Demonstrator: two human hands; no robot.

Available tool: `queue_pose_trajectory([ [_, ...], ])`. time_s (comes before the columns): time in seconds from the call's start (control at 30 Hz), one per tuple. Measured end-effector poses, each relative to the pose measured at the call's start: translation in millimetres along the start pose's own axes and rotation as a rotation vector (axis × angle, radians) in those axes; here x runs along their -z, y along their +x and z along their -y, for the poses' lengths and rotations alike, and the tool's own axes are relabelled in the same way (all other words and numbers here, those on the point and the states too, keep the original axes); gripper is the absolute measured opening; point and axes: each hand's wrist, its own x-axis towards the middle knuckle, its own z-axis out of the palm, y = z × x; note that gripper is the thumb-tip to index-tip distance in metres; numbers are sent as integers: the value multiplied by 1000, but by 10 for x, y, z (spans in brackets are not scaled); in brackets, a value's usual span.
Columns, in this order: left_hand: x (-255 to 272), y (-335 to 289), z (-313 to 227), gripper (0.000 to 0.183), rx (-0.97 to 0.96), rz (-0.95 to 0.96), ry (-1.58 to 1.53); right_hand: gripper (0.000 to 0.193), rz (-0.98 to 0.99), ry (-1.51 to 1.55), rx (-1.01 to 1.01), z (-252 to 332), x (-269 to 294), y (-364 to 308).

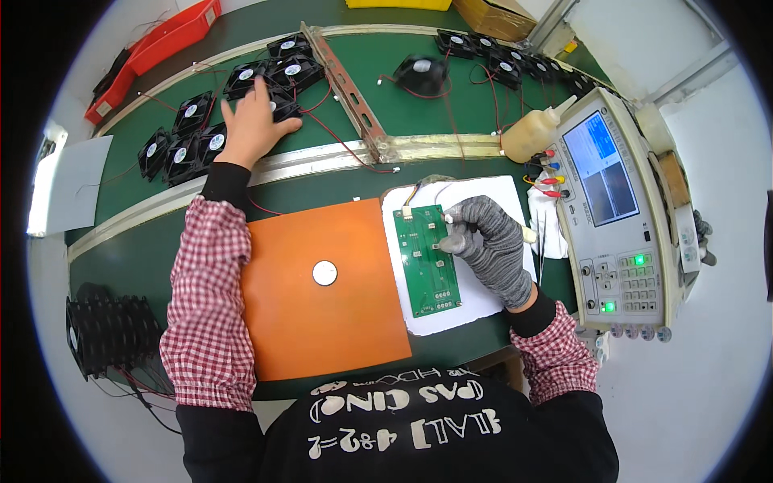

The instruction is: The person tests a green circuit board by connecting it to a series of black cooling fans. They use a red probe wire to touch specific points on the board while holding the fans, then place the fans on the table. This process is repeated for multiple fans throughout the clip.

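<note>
Presently | left hand splayed over fans | right curled at board edge (hold unclear)

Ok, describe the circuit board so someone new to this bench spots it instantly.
Start from the large orange mat and move right to the white pad beside it. On that pad, at the gloved right hand, lies the green circuit board. Unlike mat and pad, it is green and dotted with small parts.

left hand: spread over black fans | right hand (grey-gloved): at green circuit board
</note>
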Motion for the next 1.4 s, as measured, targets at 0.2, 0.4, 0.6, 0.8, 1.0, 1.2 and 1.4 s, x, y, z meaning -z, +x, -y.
queue_pose_trajectory([
  [0.2, 994, -528, -779, 66, -625, -50, -681, 46, -120, -228, 186, 152, 7, -22],
  [0.4, 1802, -1514, -1098, 32, -1438, 378, -800, 36, 432, -81, 416, 421, -235, -56],
  [0.6, 1760, -1109, -279, 46, -649, 282, -5, 20, 306, -847, 374, 263, 143, 50],
  [0.8, 1537, -1280, -328, 46, -517, -22, -212, 16, 184, -118, -146, 33, 115, 31],
  [1.0, 1376, -1489, -481, 49, -614, 259, -386, 14, 199, -174, -69, -56, 13, -24],
  [1.2, 1322, -1674, -485, 92, -385, 369, -794, 12, 242, -152, -123, -52, -9, -6],
  [1.4, 1386, -1799, -633, 91, -466, 132, -517, 16, 213, -76, -37, -119, -51, -17],
])
